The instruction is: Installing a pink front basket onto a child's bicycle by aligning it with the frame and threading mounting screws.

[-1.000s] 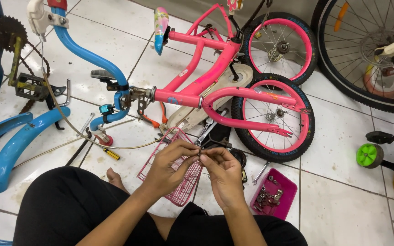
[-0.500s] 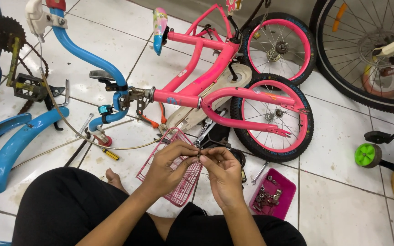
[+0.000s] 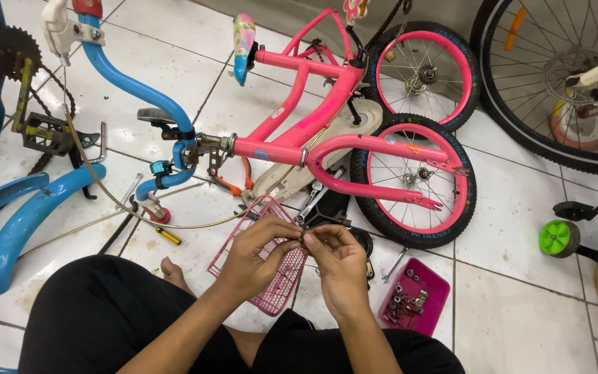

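Observation:
My left hand (image 3: 257,255) and my right hand (image 3: 338,265) meet over a pink wire basket (image 3: 282,285) on the tiled floor. Both pinch a small dark metal part (image 3: 303,240) between their fingertips; it is too small to tell what kind. A pink child's bicycle (image 3: 327,131) lies just beyond my hands, its pink-rimmed wheel (image 3: 413,179) to the right. My legs in black trousers (image 3: 98,325) fill the bottom of the view, with a bare foot (image 3: 172,271) showing.
A magenta tray (image 3: 435,287) of nuts and bolts lies right of my right hand. A blue bicycle frame (image 3: 133,93) with chain and pedal lies left. Wrenches (image 3: 311,201), a screwdriver (image 3: 169,236) and a brake cable lie about. A large wheel (image 3: 555,76) and a green training wheel (image 3: 558,237) stand right.
My hands stay together over the basket; the fingers shift slightly on the small part. Nothing else has moved.

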